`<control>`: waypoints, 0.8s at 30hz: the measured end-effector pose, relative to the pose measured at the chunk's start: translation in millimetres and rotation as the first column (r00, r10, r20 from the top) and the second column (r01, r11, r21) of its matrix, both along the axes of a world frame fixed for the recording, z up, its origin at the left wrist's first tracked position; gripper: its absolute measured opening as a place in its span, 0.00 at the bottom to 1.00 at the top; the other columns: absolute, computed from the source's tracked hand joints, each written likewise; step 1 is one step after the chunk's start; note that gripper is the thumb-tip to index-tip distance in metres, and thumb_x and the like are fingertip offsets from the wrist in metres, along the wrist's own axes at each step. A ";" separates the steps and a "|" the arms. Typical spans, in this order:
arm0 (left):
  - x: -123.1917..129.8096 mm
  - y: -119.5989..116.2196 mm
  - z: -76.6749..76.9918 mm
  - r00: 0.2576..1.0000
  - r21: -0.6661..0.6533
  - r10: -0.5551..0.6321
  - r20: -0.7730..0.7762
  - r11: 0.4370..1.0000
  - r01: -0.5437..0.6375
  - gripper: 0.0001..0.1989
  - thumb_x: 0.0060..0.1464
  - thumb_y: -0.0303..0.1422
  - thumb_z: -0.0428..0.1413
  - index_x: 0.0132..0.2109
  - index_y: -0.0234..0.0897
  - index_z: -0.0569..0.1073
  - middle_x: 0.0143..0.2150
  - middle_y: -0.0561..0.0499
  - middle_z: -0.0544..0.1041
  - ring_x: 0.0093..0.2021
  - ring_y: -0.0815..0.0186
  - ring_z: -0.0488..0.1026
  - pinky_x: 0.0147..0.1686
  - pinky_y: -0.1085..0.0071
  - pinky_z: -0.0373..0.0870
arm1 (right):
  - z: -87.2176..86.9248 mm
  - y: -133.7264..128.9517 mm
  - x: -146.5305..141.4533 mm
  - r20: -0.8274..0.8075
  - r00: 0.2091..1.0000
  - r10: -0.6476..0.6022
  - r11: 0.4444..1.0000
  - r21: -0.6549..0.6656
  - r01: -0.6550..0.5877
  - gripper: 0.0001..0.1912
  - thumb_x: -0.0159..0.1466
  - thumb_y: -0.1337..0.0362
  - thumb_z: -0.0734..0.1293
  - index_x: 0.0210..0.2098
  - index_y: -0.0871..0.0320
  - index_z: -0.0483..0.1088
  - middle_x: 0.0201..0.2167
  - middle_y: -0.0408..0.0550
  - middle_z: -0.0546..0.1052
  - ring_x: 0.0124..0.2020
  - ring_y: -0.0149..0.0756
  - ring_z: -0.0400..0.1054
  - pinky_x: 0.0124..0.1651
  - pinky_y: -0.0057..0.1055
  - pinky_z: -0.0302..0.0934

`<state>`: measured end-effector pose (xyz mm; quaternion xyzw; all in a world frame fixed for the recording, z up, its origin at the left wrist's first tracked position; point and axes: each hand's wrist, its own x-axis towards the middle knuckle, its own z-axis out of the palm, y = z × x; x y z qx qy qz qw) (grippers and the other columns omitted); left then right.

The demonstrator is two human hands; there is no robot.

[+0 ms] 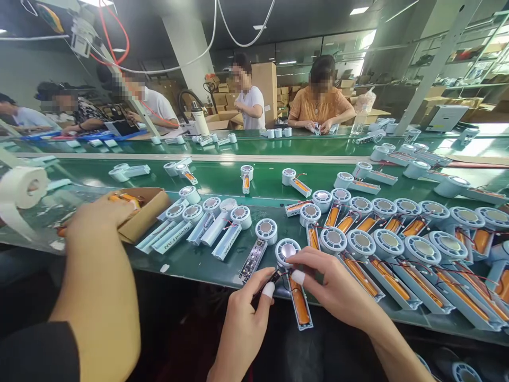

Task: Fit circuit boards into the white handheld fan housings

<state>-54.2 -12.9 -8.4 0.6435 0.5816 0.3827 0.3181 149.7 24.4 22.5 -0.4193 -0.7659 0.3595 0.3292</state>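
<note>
My left hand (248,318), with a white cot on its thumb, pinches a small dark circuit board (274,277) with thin wires on it. My right hand (334,278) closes on the neck of an opened handheld fan (300,305), its index finger on the round head and its white-cotted thumb by the wires. An orange battery cell lies in the fan's open handle, which sticks out past the bench edge. Just left lies another handheld fan with its circuit board (253,260) showing in the handle.
Rows of opened fans (392,244) fill the right side. Closed fans (175,233) lie left, beside a cardboard box (145,215). A co-worker's arm (97,265) reaches into that box. Beyond is a green conveyor (214,178) with fans; several people sit or stand across it.
</note>
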 end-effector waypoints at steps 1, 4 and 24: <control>-0.3 -0.5 -0.6 1.000 -0.005 0.020 -0.016 1.000 -0.020 0.18 0.61 0.33 0.51 0.55 0.41 0.77 0.45 0.47 0.84 0.30 0.64 0.81 0.32 0.72 0.78 | -0.6 -4.3 2.9 0.019 1.000 -0.007 1.000 0.020 0.007 0.14 0.70 0.71 0.62 0.50 0.51 0.73 0.44 0.44 0.74 0.44 0.34 0.70 0.47 0.29 0.65; -0.2 -3.7 -3.0 0.997 -0.036 0.045 -0.057 0.998 -0.047 0.19 0.60 0.33 0.50 0.56 0.42 0.76 0.39 0.48 0.85 0.29 0.64 0.80 0.32 0.71 0.78 | -6.3 -17.6 8.6 0.161 0.987 0.003 0.993 0.116 -0.022 0.22 0.67 0.77 0.60 0.54 0.49 0.71 0.48 0.47 0.72 0.47 0.37 0.70 0.49 0.32 0.66; 7.6 -5.9 -7.6 0.945 0.090 -0.043 -0.325 0.993 0.076 0.25 0.63 0.24 0.40 0.59 0.41 0.74 0.49 0.45 0.80 0.48 0.62 0.81 0.46 0.68 0.79 | -34.7 -6.2 -1.4 -0.097 0.995 0.022 0.995 0.099 -0.012 0.08 0.72 0.71 0.60 0.42 0.54 0.69 0.43 0.47 0.72 0.43 0.35 0.69 0.47 0.32 0.65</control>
